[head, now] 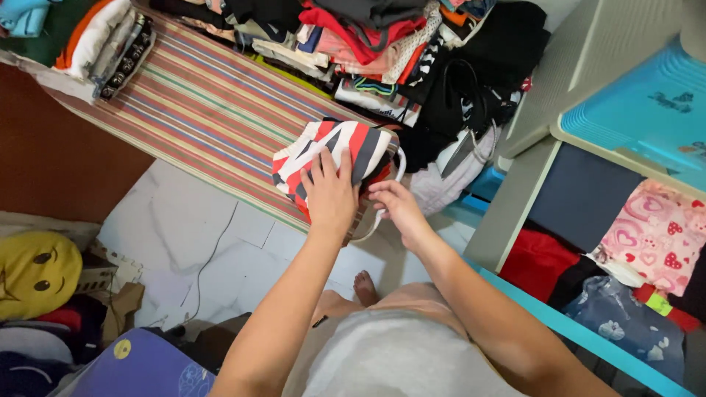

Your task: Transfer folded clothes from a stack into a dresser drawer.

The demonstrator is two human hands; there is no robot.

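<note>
Fingers spread, the left hand (329, 192) presses flat on a folded red, white and grey striped garment (334, 158) at frame centre. Just right, the right hand (396, 208) pinches a white strap (399, 163) at its edge. The garment rests on a striped mat (198, 110), below a clothes pile (382, 44).

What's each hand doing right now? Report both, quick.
Left hand: open, flat on the folded striped garment.
Right hand: fingers pinched at the garment's edge; grip can't be told.
</note>
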